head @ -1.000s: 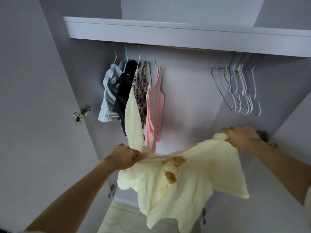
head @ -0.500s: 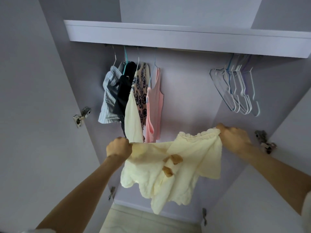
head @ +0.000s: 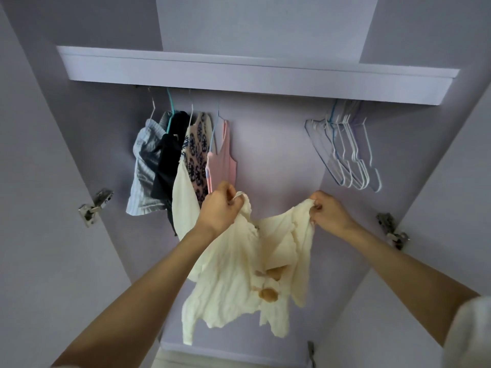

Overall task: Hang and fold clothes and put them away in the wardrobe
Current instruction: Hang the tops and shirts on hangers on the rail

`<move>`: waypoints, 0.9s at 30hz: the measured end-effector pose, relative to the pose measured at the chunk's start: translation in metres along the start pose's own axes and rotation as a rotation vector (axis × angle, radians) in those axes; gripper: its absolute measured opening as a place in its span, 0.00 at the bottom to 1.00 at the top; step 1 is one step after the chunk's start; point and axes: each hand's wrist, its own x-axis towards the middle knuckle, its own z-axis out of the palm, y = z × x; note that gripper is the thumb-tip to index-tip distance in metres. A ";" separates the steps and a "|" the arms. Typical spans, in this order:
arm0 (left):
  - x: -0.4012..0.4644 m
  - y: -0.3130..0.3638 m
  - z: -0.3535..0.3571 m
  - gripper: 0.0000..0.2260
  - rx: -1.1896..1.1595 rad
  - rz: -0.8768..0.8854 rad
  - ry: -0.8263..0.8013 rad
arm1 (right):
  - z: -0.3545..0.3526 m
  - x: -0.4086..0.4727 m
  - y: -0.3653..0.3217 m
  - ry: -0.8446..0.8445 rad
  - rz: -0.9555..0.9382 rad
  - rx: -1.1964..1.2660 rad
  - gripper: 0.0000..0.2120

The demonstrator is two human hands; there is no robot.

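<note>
A cream knit garment (head: 233,274) with brown patches hangs in the air in front of the open wardrobe. My left hand (head: 219,208) grips one top edge of it and my right hand (head: 328,212) pinches the other top edge. The cloth sags between the two hands and drapes down below them. Several garments hang on hangers at the left of the rail: a striped blue one (head: 144,166), a black one (head: 168,160), a patterned one (head: 198,155) and a pink top (head: 221,158). Several empty hangers (head: 345,150) hang at the right end.
A pale shelf (head: 255,75) runs across above the rail. Both wardrobe doors stand open, with metal hinges at the left (head: 95,207) and right (head: 392,229). Another cream garment (head: 183,205) hangs behind my left hand. The wardrobe's base (head: 233,351) lies below.
Both hands rose and came closer together, so the cream garment now hangs narrower and longer. The view tilted up a little.
</note>
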 end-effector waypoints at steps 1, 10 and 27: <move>0.008 0.007 0.002 0.04 0.005 0.016 -0.001 | -0.002 0.004 0.004 -0.009 0.000 -0.012 0.06; 0.063 0.046 0.030 0.08 0.009 0.127 0.084 | -0.036 0.070 0.046 0.334 0.076 -0.389 0.15; 0.099 0.038 0.038 0.05 0.144 0.099 0.163 | -0.031 0.143 0.059 0.474 -0.058 -0.389 0.10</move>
